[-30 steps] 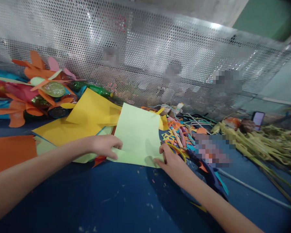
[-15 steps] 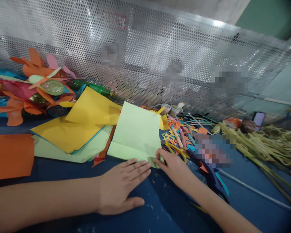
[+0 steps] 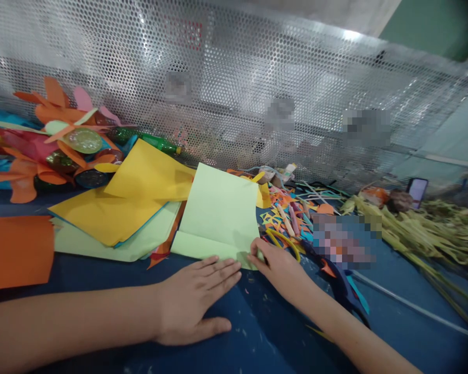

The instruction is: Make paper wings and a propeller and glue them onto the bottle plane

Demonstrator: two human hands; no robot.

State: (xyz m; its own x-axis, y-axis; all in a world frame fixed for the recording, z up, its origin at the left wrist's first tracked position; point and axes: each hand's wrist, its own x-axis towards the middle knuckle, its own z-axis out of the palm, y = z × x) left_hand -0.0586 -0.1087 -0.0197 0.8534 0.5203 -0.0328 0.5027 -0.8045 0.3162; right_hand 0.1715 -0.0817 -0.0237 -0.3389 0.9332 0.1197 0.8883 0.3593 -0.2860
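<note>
A light green sheet of paper [image 3: 222, 208] lies on the blue table, its near edge folded over into a strip. My left hand [image 3: 198, 298] is flat and open, fingers together and thumb apart, with the fingertips against the paper's folded near edge. At the near right corner, my right hand [image 3: 275, 265] has thumb and fingers pinched on the paper. Yellow sheets [image 3: 140, 192] lie to the left of it, over more pale green paper [image 3: 113, 248].
Plastic bottles with orange paper petals [image 3: 56, 140] stand at the far left. An orange sheet [image 3: 17, 252] lies near left. On the right are paper scraps [image 3: 281, 200], dark blue scissors [image 3: 345, 285], dry husks [image 3: 409, 234] and a phone [image 3: 417, 192]. A perforated metal panel [image 3: 234, 78] rises behind.
My left hand has let go of the paper's near left corner and come down flat along its near edge. My right hand stays at the right corner. The last half second shows almost no movement.
</note>
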